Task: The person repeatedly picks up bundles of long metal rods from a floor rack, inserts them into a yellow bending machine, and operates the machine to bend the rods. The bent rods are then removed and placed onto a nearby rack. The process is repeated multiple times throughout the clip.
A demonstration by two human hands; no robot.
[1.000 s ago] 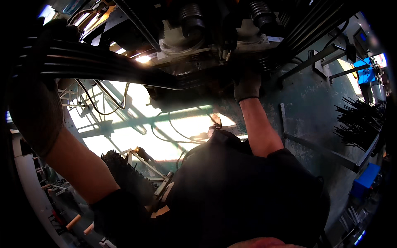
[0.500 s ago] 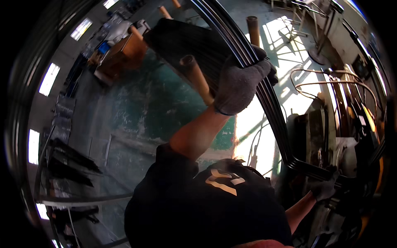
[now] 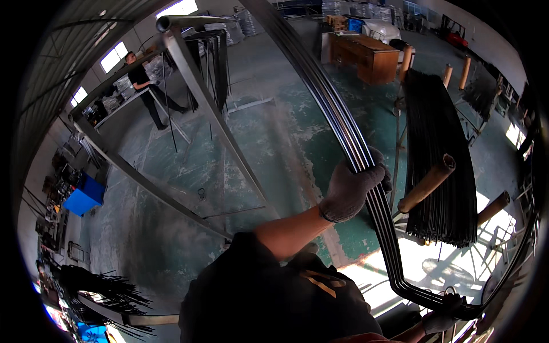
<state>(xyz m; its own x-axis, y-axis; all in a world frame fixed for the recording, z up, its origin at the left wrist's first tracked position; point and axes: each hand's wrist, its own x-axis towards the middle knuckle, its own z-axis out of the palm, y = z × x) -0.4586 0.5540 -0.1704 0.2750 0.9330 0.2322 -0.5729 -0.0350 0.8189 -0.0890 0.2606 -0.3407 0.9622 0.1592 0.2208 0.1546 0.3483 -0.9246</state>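
Bent black rods (image 3: 340, 123) make a long bunch, side by side, up in front of the person's body. The left hand (image 3: 353, 188), in a gray glove, is closed around the long part. The right hand (image 3: 440, 321), gloved too, is wrapped around the short part, past the low bend; it is dark there, so its fingers are hard to see. The top ends run out past the edge of the view.

Left of the rods is a big open patch of green and gray floor (image 3: 269, 154), reaching to the slanted legs of a metal frame (image 3: 199, 79). On the right, room looks tight: a brown tube (image 3: 426, 186) pokes out near the rods, beside a pile of dark rods (image 3: 437, 131). Farther off is a brown desk (image 3: 380, 66).
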